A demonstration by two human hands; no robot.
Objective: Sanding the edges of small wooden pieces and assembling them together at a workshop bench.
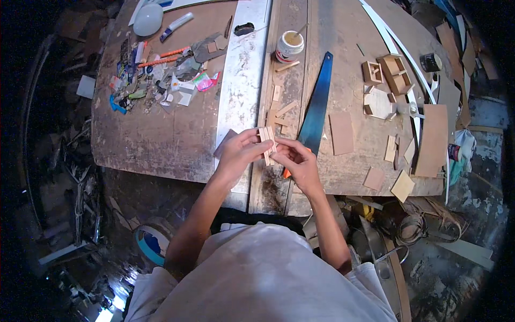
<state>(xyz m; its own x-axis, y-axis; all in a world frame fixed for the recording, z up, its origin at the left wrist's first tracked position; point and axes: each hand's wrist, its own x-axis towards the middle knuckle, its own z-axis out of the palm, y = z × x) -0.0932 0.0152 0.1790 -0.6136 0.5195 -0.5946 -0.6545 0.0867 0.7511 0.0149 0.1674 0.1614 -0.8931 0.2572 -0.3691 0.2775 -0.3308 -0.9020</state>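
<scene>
Near the table's front edge, my left hand (241,153) and my right hand (298,163) both hold a small bundle of pale wooden strips (267,142), fingers and thumbs closed on its sides. Just right of it lies a handsaw (315,102) with a blue blade and an orange handle partly behind my right hand. Beyond my hands are small loose wood pieces (287,110) and an open jar (288,47) of pale paste with a stick in it. A dark flat piece (225,139) lies partly behind my left hand.
Plastic scraps and orange rods (161,61) lie left on the worn table (139,139); a long white board (236,80) crosses it. At right are small wooden boxes (394,75), white strips (378,27) and thin panels (432,139). Cluttered debris (80,209) surrounds the table.
</scene>
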